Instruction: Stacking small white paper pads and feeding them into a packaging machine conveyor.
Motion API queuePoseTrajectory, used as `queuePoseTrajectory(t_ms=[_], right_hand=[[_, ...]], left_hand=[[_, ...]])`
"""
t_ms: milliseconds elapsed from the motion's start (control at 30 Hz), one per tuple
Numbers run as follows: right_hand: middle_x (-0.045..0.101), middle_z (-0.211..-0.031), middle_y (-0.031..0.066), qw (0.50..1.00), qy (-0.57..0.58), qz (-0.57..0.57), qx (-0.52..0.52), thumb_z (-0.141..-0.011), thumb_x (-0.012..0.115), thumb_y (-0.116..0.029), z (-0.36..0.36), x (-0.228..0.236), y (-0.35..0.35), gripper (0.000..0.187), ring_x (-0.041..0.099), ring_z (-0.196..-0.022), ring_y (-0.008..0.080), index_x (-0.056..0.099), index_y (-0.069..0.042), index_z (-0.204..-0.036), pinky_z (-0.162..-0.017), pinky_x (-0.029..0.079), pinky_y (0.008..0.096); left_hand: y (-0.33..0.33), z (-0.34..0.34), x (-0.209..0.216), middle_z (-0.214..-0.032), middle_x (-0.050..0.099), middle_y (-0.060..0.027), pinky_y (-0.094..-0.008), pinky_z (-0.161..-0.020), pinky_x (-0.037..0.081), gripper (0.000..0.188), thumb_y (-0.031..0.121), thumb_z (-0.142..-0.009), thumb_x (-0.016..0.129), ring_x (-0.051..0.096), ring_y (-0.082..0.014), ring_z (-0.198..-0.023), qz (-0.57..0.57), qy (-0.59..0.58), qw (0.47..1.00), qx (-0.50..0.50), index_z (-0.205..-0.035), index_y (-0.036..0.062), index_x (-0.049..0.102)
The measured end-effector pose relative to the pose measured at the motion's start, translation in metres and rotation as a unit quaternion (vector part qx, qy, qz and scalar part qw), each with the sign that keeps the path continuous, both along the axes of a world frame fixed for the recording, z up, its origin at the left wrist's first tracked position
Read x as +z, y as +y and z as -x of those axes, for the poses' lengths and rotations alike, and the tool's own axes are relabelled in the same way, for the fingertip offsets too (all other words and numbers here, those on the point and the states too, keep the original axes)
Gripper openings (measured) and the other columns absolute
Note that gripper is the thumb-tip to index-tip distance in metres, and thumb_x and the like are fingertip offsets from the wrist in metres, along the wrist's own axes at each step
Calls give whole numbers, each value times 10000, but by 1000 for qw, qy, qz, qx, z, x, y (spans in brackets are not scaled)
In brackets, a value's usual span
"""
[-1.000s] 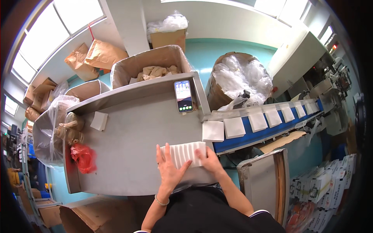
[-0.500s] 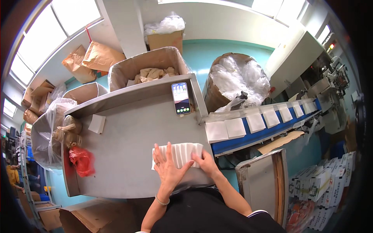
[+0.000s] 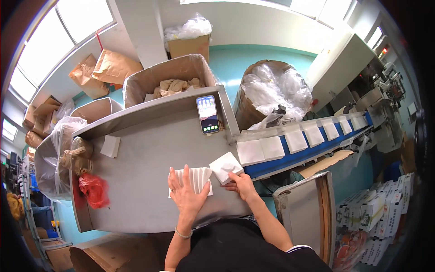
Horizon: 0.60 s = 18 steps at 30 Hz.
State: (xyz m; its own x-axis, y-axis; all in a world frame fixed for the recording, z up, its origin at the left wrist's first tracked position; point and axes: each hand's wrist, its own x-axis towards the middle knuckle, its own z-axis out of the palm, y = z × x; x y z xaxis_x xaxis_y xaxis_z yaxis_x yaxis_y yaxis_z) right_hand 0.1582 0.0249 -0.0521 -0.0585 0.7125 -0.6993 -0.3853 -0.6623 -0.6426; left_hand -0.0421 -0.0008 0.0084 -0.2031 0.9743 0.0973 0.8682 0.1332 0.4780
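On the metal table my left hand lies over a row of white folded squares, which look like paper or cloth. Its fingers are stretched and spread across the row, with the thumb by the right end. To the right, my right hand pinches a small white square packet by its lower edge, thumb on top. The packet lies tilted just beside the row, near the table's right edge. Whether it is one layer or several I cannot tell.
A blue conveyor belt carrying several white squares meets the table's right side. A phone lies near the back wall of the table. One white square, tied bundles and a red plastic bag are at left.
My right hand has taken a white packet away from the right end of the row and turned it. The row is shorter, and my left hand has shifted slightly left.
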Motion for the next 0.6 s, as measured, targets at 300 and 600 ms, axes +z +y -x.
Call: queuePoseTrajectory(t_ms=[300,600], right_hand=[[651,-1034,145,965,42,-116,-230,-995,544,-202,-7,-26,6,288,679,-904,247,568,59,-1115,-805,576,299],[654,-983,77,935,-256,-236,69,-958,593,-419,31,10,-23,468,619,-910,158,585,7,-1153,-794,485,279]], left_hand=[[-4,2,10,-1545,203,-186,-573,-1017,341,850,457,-728,760,243,-402,-1389,34,-7,999,12,-1448,201,389],[-5,-5,-7,-1525,204,-239,-584,-1021,332,886,482,-735,772,291,-428,-1356,7,-105,992,-75,-1449,132,380]])
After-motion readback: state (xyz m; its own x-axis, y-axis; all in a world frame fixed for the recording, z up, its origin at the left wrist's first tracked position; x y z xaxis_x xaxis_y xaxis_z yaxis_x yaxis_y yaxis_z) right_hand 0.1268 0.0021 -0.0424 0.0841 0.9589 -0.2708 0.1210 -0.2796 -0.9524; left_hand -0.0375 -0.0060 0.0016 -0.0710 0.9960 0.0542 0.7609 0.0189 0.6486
